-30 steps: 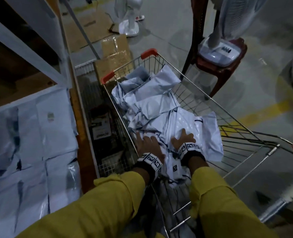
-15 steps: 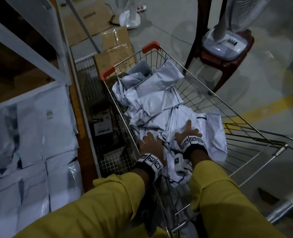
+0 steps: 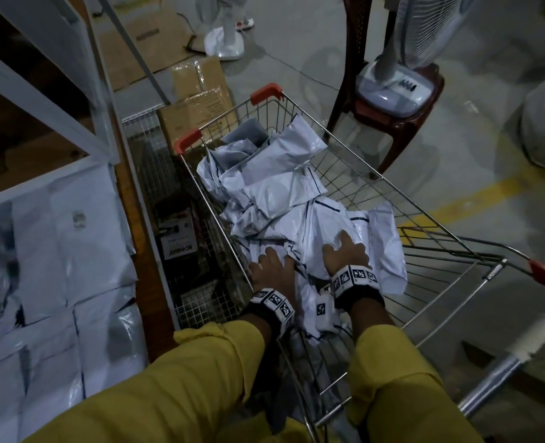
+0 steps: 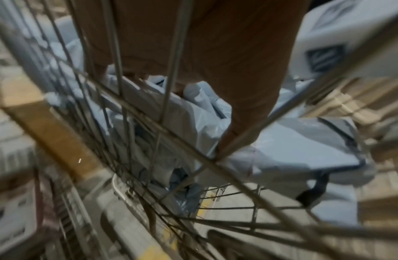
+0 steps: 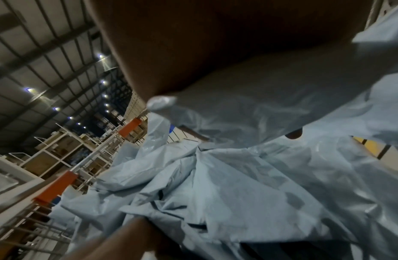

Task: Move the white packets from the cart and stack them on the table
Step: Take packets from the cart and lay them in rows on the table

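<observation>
my two hands are down in the cart (image 3: 344,148), on the near end of the heap of white packets (image 3: 284,193). my right hand (image 3: 347,255) lies on the big top packet (image 3: 376,238), fingers spread toward 12 o'clock, and the right wrist view shows my thumb tucked under its edge, so i think i am pinching it. my left hand (image 3: 272,268) is just beside, at 9 o'clock from the right one, with fingers dug into the packets; i cannot tell if it has hold of one. the top packet runs long from 6 to 12 o'clock. the table (image 3: 127,219) with the stacked packets (image 3: 57,251) is at 9 o'clock, so my left hand is nearer to it. the cart's wire side (image 3: 232,247) stands between, so i think i must lift up first, then swing left. there is open room above.
</observation>
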